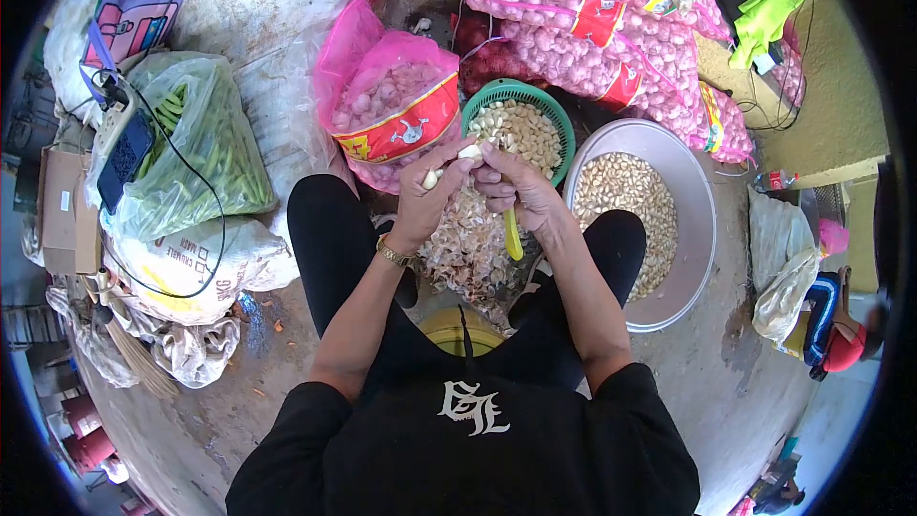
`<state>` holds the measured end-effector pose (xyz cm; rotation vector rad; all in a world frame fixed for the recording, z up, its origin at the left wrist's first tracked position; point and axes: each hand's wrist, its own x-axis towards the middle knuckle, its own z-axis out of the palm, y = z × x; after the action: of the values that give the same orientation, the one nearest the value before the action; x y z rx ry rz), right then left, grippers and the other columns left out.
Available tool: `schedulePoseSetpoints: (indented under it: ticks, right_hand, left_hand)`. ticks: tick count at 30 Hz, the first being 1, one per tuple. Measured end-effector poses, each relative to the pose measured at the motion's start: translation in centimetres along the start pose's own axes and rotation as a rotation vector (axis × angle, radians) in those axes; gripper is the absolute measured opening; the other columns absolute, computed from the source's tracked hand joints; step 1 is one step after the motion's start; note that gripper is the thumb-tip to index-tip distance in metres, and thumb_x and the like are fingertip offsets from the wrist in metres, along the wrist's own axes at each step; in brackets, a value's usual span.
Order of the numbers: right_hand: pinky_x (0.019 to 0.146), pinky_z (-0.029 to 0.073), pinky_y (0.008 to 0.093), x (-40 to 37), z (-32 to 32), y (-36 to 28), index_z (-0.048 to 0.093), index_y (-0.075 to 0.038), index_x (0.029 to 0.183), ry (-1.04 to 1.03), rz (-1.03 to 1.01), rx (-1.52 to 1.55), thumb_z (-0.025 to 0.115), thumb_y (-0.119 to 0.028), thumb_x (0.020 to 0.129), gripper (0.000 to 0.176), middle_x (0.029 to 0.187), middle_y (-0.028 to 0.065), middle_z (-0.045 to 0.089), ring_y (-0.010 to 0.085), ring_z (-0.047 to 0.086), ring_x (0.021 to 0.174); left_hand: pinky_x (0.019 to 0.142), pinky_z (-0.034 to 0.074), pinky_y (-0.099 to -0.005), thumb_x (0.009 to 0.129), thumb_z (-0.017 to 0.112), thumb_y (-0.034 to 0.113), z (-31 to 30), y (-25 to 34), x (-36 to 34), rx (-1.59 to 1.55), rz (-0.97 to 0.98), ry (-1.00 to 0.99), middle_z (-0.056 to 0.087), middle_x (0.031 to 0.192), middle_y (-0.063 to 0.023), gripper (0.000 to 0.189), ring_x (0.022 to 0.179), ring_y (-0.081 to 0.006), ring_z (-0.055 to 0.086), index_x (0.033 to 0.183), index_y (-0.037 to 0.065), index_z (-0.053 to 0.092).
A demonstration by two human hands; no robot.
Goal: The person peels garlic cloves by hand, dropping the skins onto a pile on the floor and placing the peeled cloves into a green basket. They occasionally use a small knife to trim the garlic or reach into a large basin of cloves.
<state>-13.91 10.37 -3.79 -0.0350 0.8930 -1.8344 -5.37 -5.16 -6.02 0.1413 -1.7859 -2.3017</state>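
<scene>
White cloves (470, 151) lay in the left hand (427, 196), grip closed; right hand (535, 196) clasped a yellow handle (514, 241); peeling, apparently; next needed careful pressure.

Yellow handle (514, 239), cream garlic cloves (525, 130), green basket (511, 89), pale-lilac basin (694, 229), pink mesh bag (336, 62) with red-and-yellow label (387, 139)

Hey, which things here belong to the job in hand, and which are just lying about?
Seemingly in use:
garlic cloves in left hand
yellow-handled tool in right hand
green basket
pale basin
peel pile
opened pink sack

Probably lying about:
bag of green vegetables
purple bag
green cloth
</scene>
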Motion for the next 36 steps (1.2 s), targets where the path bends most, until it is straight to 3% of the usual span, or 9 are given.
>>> schedulePoseSetpoints:
  ticks: [2, 8, 18, 20, 23, 24, 26, 29, 36]
  right_hand:
    - [0.043, 0.023, 0.014, 0.0, 0.1, 0.1, 0.056, -0.012, 0.09, -0.029, 0.024, 0.054, 0.065, -0.039, 0.092, 0.028, 0.067, -0.0104, 0.042, -0.0028, 0.033, 0.05]
    - [0.044, 0.025, 0.0144, 0.0, 0.7, 0.2, 0.056, -0.012, 0.09, 0.003, -0.003, 0.008, 0.064, -0.04, 0.093, 0.029, 0.067, -0.0109, 0.042, -0.0023, 0.032, 0.05]
    - [0.053, 0.037, 0.0198, -2.2, 1.6, -0.9, 0.054, -0.01, 0.101, 0.026, -0.006, -0.075, 0.047, -0.038, 0.101, 0.029, 0.077, -0.0042, 0.046, 0.004, 0.042, 0.063]
    - [0.055, 0.04, 0.022, -1.4, -0.3, 0.4, 0.054, -0.008, 0.099, 0.099, -0.348, -0.747, 0.045, -0.031, 0.103, 0.026, 0.076, -0.0024, 0.049, 0.0067, 0.045, 0.063]
    - [0.057, 0.041, 0.0234, -1.0, -0.6, 0.3, 0.055, -0.005, 0.099, 0.102, -0.578, -1.04, 0.045, -0.026, 0.103, 0.024, 0.071, -0.0011, 0.051, 0.0071, 0.048, 0.063]
    - [0.057, 0.041, 0.0234, -1.0, -0.8, 0.1, 0.055, -0.005, 0.099, 0.101, -0.579, -1.04, 0.045, -0.026, 0.103, 0.024, 0.071, -0.0011, 0.051, 0.0071, 0.048, 0.063]
    - [0.062, 0.047, 0.0324, -1.1, -1.4, -0.1, 0.059, -0.003, 0.113, 0.172, -0.528, -1.232, 0.063, -0.031, 0.093, 0.034, 0.072, 0.0108, 0.059, 0.0207, 0.06, 0.065]
    - [0.063, 0.048, 0.0381, -2.4, 0.5, -1.1, 0.059, -0.005, 0.111, 0.142, -0.633, -1.469, 0.072, -0.039, 0.084, 0.045, 0.072, 0.0164, 0.06, 0.0296, 0.063, 0.068]
    - [0.064, 0.05, 0.0433, -1.8, -0.2, -1.2, 0.059, -0.006, 0.106, 0.134, -0.731, -1.645, 0.079, -0.044, 0.073, 0.054, 0.075, 0.0183, 0.064, 0.0383, 0.064, 0.071]
  left_hand:
    - [0.049, 0.035, -0.0148, 0.094, 0.061, 0.017, 0.3, 0.3, 0.1, 0.003, 0.023, 0.002, 0.058, 0.076, 0.0032, 0.024, 0.057, 0.0004, 0.046, 0.114, 0.004, 0.065]
    - [0.041, 0.036, -0.0165, 0.096, 0.06, 0.02, 0.8, -0.6, 0.2, -0.293, -0.048, 0.068, 0.058, 0.073, 0.001, 0.021, 0.051, -0.0033, 0.049, 0.11, 0.004, 0.06]
    - [0.038, 0.033, -0.0165, 0.096, 0.06, 0.023, -1.3, 1.8, 1.2, -0.26, -0.25, -0.056, 0.056, 0.071, 0.0016, 0.02, 0.048, -0.0029, 0.047, 0.101, 0.004, 0.06]
    - [0.038, 0.032, -0.0163, 0.095, 0.06, 0.023, -1.5, 2.1, 1.2, -0.194, -0.318, -0.111, 0.055, 0.069, 0.0025, 0.019, 0.048, -0.0018, 0.046, 0.099, 0.004, 0.061]
    - [0.037, 0.032, -0.0165, 0.095, 0.061, 0.023, -1.9, 2.2, 1.3, -0.146, -0.345, -0.181, 0.055, 0.068, 0.0031, 0.019, 0.048, -0.0008, 0.046, 0.097, 0.004, 0.061]
    - [0.037, 0.032, -0.0165, 0.095, 0.061, 0.023, -1.9, 2.1, 1.3, -0.146, -0.344, -0.18, 0.055, 0.068, 0.0031, 0.019, 0.048, -0.0008, 0.046, 0.097, 0.004, 0.061]
    - [0.037, 0.032, -0.0164, 0.094, 0.062, 0.023, -2.0, 1.8, 1.3, -0.159, -0.399, -0.159, 0.057, 0.067, 0.0029, 0.019, 0.047, -0.001, 0.047, 0.096, 0.004, 0.063]
    - [0.038, 0.032, -0.0161, 0.094, 0.063, 0.024, -2.5, 1.6, 1.3, -0.11, -0.462, -0.209, 0.058, 0.067, 0.0026, 0.019, 0.048, -0.0011, 0.048, 0.097, 0.005, 0.063]
    - [0.039, 0.032, -0.0163, 0.093, 0.064, 0.027, -2.1, 2.3, 1.1, -0.062, -0.475, -0.277, 0.058, 0.068, 0.0024, 0.023, 0.049, -0.0015, 0.048, 0.098, 0.005, 0.062]
